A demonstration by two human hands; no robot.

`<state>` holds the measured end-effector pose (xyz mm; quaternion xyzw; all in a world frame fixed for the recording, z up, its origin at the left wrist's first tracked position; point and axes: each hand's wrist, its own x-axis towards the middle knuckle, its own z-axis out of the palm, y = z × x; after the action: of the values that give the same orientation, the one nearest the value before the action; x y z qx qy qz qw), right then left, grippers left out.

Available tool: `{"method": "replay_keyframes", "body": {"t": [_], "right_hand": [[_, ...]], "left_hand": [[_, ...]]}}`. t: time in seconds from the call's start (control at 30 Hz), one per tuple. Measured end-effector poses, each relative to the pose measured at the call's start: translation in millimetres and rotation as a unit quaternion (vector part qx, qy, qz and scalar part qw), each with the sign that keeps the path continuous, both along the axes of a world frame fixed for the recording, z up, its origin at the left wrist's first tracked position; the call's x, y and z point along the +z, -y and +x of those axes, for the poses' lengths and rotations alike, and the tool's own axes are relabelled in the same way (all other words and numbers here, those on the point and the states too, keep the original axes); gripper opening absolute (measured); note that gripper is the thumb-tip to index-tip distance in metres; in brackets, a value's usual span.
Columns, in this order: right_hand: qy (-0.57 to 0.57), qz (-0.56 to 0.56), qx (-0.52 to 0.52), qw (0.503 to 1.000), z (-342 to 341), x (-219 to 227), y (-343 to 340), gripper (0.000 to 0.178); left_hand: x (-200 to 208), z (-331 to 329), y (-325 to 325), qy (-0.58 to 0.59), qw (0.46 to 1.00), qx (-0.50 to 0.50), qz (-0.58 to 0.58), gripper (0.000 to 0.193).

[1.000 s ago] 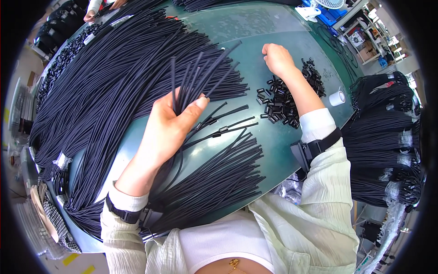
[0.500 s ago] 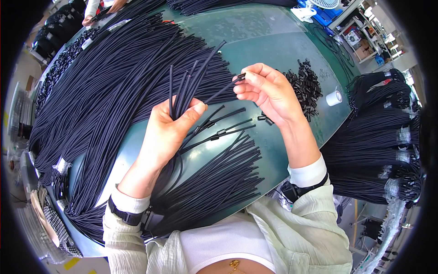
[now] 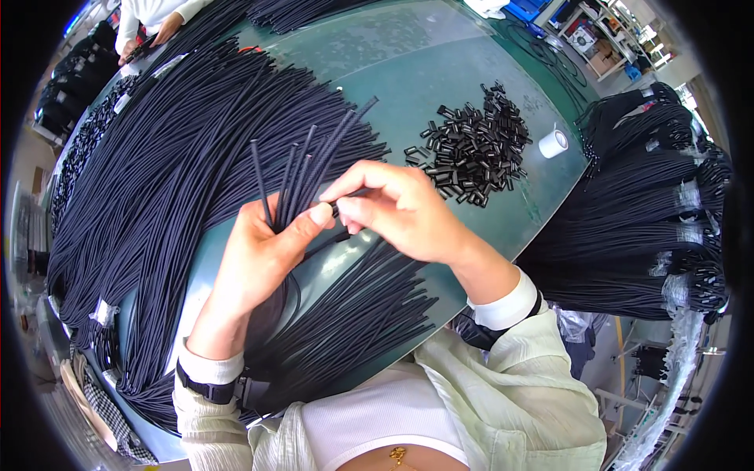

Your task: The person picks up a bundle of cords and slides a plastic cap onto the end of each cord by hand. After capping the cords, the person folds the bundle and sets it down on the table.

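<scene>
My left hand (image 3: 263, 247) is closed round several black cords (image 3: 292, 177), whose cut ends stick up above the fingers. Between the two hands, at my left thumb tip, a small black sleeve (image 3: 335, 209) shows in part. My right hand (image 3: 404, 210) pinches it with thumb and fingers; the cord there is mostly hidden by them. Below my hands a bundle of black cords (image 3: 353, 302) fans out toward the right. Beyond my right hand lies a heap of small black sleeves (image 3: 479, 145).
A large mass of black cords (image 3: 165, 157) covers the left of the green table (image 3: 377, 55). Near its right edge stands a white roll (image 3: 553, 144). More black cord bundles (image 3: 636, 212) hang on the right. At the upper left are another person's hands (image 3: 166, 30).
My right hand has moved left and down, bringing the black sleeve against my left thumb. The left hand keeps the cords. The view has shifted, showing more of the sleeve heap.
</scene>
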<state>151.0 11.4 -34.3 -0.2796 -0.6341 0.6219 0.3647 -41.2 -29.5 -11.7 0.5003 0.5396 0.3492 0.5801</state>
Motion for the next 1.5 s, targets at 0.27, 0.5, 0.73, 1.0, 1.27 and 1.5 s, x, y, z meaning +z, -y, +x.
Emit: {"method": "replay_keyframes", "body": {"t": [0.27, 0.5, 0.73, 1.0, 1.27, 1.5], "right_hand": [[0.111, 0.049, 0.001, 0.993, 45.8, -12.8, -52.9, 0.012], [0.486, 0.359, -0.040, 0.796, 76.9, -40.9, -101.0, 0.013], [0.417, 0.311, -0.130, 0.844, 65.2, -37.5, -87.7, 0.016], [0.548, 0.274, -0.039, 0.789, 71.3, -26.3, -94.5, 0.016], [0.328, 0.118, -0.062, 0.935, 50.6, -22.2, -81.3, 0.011], [0.049, -0.013, -0.036, 0.998, 30.7, 6.9, -40.9, 0.016]], "left_hand": [[-33.8, -20.5, -9.8, -0.123, 0.948, 0.120, 0.269, 0.018], [-15.9, -2.6, -5.8, 0.026, 0.989, 0.110, 0.097, 0.016], [-16.7, -4.2, -7.8, 0.021, 0.996, 0.079, 0.029, 0.018], [-18.2, 3.0, -10.2, 0.081, 0.994, 0.066, 0.013, 0.017], [-21.3, 4.5, -5.9, 0.055, 0.996, 0.061, 0.027, 0.015], [-17.2, 5.6, -0.6, 0.061, 0.994, 0.088, 0.026, 0.013]]}}
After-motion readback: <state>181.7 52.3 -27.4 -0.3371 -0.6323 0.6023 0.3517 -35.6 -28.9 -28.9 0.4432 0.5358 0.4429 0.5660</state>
